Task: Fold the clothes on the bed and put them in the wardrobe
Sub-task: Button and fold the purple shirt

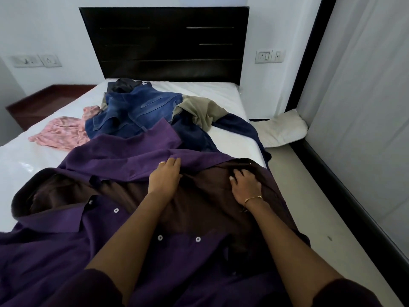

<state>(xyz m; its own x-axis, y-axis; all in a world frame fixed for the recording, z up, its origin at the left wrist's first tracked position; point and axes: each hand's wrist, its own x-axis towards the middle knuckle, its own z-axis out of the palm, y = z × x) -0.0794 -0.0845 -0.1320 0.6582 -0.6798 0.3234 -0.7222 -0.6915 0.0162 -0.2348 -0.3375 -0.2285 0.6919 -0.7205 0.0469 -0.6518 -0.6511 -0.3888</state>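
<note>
The bed [223,138] fills most of the view, its white sheet running up to a black headboard [168,43] against the pale wall. To the right, a tall wardrobe [363,111] with grey panels and a dark frame stands along the floor beside the bed.

A purple shirt [66,251] lies spread open across the near part of the bed, its darker inner side facing up in the middle and 4 white buttons showing along the front edge. 1 purple panel stretches away toward the heap of clothes beyond it.

That heap sits in the middle of the bed, toward the headboard: blue jeans [132,111] on top, a dark navy garment [236,127] trailing off the right edge of the mattress, an olive garment [203,111] between them, and a dark grey piece [126,84] at the far end. A pink patterned garment [64,131] lies to the left of the jeans, touching them.

On the floor by the wardrobe lies a white pillow [281,129].

The left hand [164,176] rests on the shirt at the edge of the purple panel, fingers laid fairly straight on the cloth, a ring on 1 finger; whether it pinches the fabric I cannot tell. The right hand [244,185], with a thin bracelet at the wrist, has its fingers curled into the dark inner fabric of the shirt, gripping a fold.

2 switch plates sit on the wall, 1 at the left [35,60] and 1 at the right [270,56] of the headboard.
</note>
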